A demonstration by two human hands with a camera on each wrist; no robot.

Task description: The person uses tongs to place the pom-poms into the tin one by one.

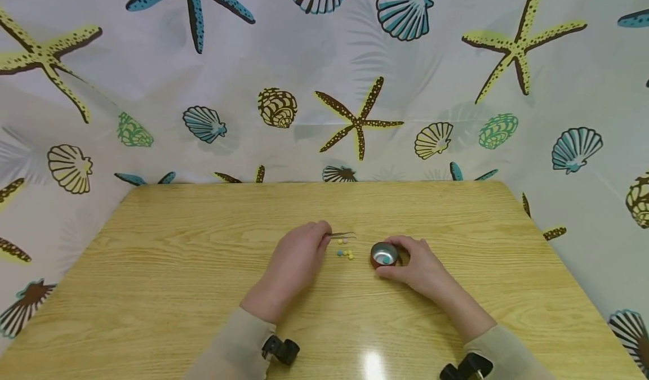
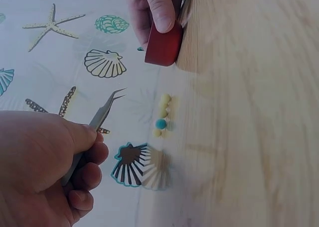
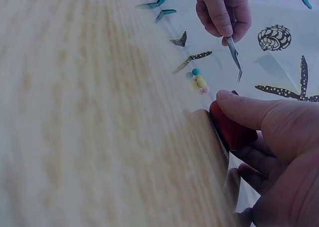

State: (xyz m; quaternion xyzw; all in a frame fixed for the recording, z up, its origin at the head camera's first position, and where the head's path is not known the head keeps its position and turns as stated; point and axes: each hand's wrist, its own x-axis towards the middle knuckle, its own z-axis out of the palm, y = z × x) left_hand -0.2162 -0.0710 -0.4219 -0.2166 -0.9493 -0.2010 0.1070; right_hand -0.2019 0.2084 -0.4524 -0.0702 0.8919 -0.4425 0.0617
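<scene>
Near the small balls (image 2: 161, 123) on the table (image 1: 177, 290), left hand (image 1: 300, 256) pinches tweezers (image 1: 341, 235); right hand (image 1: 419, 264) grips red cup (image 2: 162, 50) beside them. Light squeeze, steady cup probably work best.

I face a white cloth (image 1: 314, 53) printed with seashells (image 1: 404, 8) and starfish (image 1: 516, 49), a brown starfish (image 1: 358, 122) near its middle; it also flanks me left and right; below me lies a wood-grain tabletop (image 1: 167, 278), a bright glare (image 1: 373, 364) on its near part
</scene>
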